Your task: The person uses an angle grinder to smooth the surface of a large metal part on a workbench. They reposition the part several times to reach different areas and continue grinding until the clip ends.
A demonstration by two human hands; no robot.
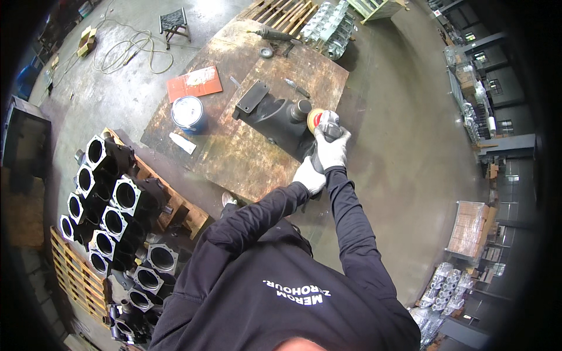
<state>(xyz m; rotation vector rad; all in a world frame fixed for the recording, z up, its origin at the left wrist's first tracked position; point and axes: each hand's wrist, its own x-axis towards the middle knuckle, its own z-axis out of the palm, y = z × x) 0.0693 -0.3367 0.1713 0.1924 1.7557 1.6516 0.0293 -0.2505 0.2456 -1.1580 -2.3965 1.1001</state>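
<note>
Both my hands wear white gloves and grip a disc sander with a yellow and red disc (314, 119). My right hand (332, 150) wraps around the grey front of the tool, near the disc. Lower and to the left, my left hand (310, 176) is closed on its rear body. The disc sits at the right end of a black metal casting (272, 123), beside its round neck (301, 109); whether it touches cannot be made out. The casting lies on a worn wooden tabletop (237, 169), its flat flange (253, 97) toward the far left.
On the table are a blue paint can (188, 112), a white tube (182, 143), a red-orange sheet (196, 83), a knife-like tool (298, 88) and another power tool (272, 35). Black castings (126, 195) crowd pallets at left. Silver castings (329, 29) stand beyond; a hose (132, 55) coils on the floor.
</note>
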